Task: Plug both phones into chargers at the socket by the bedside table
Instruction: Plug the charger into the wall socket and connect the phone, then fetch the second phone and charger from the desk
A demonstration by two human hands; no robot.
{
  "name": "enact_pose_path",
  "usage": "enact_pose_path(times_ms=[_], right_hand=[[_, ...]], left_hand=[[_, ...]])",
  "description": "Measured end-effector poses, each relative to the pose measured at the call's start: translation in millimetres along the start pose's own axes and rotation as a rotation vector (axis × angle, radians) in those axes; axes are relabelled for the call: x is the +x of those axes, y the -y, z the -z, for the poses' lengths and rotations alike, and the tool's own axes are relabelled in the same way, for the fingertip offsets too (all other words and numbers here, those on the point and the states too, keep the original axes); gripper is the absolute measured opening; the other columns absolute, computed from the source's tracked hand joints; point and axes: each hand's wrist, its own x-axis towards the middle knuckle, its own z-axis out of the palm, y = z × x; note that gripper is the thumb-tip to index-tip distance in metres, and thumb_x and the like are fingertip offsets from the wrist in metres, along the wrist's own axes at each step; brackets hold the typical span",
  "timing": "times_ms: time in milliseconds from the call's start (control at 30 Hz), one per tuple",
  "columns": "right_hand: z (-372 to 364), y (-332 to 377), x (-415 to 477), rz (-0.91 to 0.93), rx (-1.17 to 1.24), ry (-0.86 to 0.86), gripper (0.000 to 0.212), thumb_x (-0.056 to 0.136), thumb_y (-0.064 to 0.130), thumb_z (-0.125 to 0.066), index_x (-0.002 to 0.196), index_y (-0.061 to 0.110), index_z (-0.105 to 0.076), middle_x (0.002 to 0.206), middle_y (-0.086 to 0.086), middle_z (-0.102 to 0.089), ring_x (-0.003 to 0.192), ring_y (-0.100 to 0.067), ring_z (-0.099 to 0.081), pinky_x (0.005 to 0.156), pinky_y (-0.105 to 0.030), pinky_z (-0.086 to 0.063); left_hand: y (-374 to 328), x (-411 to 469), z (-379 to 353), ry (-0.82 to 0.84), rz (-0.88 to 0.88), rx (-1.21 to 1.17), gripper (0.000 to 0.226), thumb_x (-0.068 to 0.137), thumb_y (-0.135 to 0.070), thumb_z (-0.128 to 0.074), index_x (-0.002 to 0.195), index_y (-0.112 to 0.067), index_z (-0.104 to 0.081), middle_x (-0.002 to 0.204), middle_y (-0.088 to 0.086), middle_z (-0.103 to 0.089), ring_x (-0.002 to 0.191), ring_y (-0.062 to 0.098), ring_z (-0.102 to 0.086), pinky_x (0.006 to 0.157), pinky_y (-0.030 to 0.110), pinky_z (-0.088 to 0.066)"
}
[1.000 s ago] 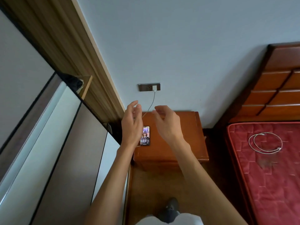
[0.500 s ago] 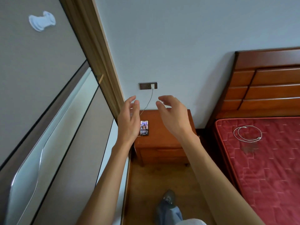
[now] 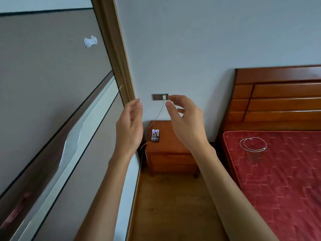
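One phone (image 3: 155, 135) lies face up with its screen lit on the left part of the wooden bedside table (image 3: 173, 148). A thin white cable (image 3: 159, 114) runs from its lower end round to a white charger (image 3: 164, 97) in the dark wall socket (image 3: 157, 97) above the table. A second white cable (image 3: 252, 144) lies coiled on the red mattress (image 3: 281, 171). My left hand (image 3: 129, 129) and my right hand (image 3: 186, 121) are raised in front of me, both empty with fingers apart. No second phone is in view.
A grey wardrobe (image 3: 52, 110) with a white round knob (image 3: 90, 41) and a wooden frame fills the left side. A wooden headboard (image 3: 278, 98) stands at the right. Wooden floor (image 3: 173, 206) runs between the wardrobe and the bed.
The view has pulled back and risen, so the table and phone look smaller and farther away. Both hands stay empty and raised. The phone has not moved.
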Motion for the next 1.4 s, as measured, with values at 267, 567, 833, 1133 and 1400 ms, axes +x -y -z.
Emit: enact_pose_path(times_ms=[267, 567, 833, 1133, 1400], right_hand=[[57.4, 34.3, -59.9, 0.032, 0.096, 0.062, 0.024, 0.101, 0.028, -0.056, 0.120, 0.021, -0.068, 0.120, 0.007, -0.069, 0.113, -0.005, -0.062, 0.091, -0.014, -0.049], [122.2, 56.6, -167.4, 0.074, 0.157, 0.254, 0.029, 0.098, 0.041, -0.057, 0.121, 0.026, -0.066, 0.111, 0.017, -0.066, 0.103, 0.003, -0.062, 0.086, -0.014, -0.051], [145.6, 121.6, -272.0, 0.107, 0.251, 0.481, 0.033, 0.099, 0.043, -0.056, 0.122, 0.023, -0.067, 0.122, 0.008, -0.069, 0.112, -0.006, -0.062, 0.100, -0.033, -0.053], [143.2, 213.2, -417.6, 0.262, 0.456, 0.724, 0.024, 0.099, 0.040, -0.056, 0.114, 0.025, -0.067, 0.111, 0.011, -0.070, 0.107, -0.002, -0.063, 0.096, -0.023, -0.051], [141.2, 292.8, -612.1, 0.233, 0.666, 0.959, 0.022, 0.098, 0.032, -0.060, 0.110, 0.017, -0.070, 0.104, 0.006, -0.073, 0.102, -0.007, -0.067, 0.095, -0.035, -0.054]], left_hand=[[-34.9, -82.5, 21.2, -0.120, 0.017, -0.022, 0.040, 0.101, -0.048, -0.041, 0.134, -0.030, -0.056, 0.131, -0.003, -0.064, 0.120, 0.014, -0.060, 0.084, 0.014, -0.043], [-78.8, -248.4, 35.1, -0.309, 0.090, 0.000, 0.048, 0.092, -0.062, -0.041, 0.130, -0.038, -0.059, 0.128, -0.011, -0.066, 0.119, 0.006, -0.061, 0.091, 0.021, -0.048], [-126.3, -390.6, 90.6, -0.533, 0.209, 0.074, 0.042, 0.090, -0.063, -0.043, 0.120, -0.041, -0.062, 0.121, -0.015, -0.069, 0.111, -0.001, -0.062, 0.088, 0.015, -0.046], [-176.6, -563.0, 190.5, -0.851, 0.236, 0.235, 0.026, 0.102, -0.048, -0.045, 0.119, -0.036, -0.061, 0.116, -0.012, -0.068, 0.110, 0.001, -0.061, 0.092, 0.018, -0.043], [-234.2, -761.1, 288.2, -1.071, 0.313, 0.445, 0.036, 0.103, -0.045, -0.044, 0.129, -0.027, -0.062, 0.118, -0.009, -0.068, 0.109, 0.002, -0.062, 0.088, 0.011, -0.045]])
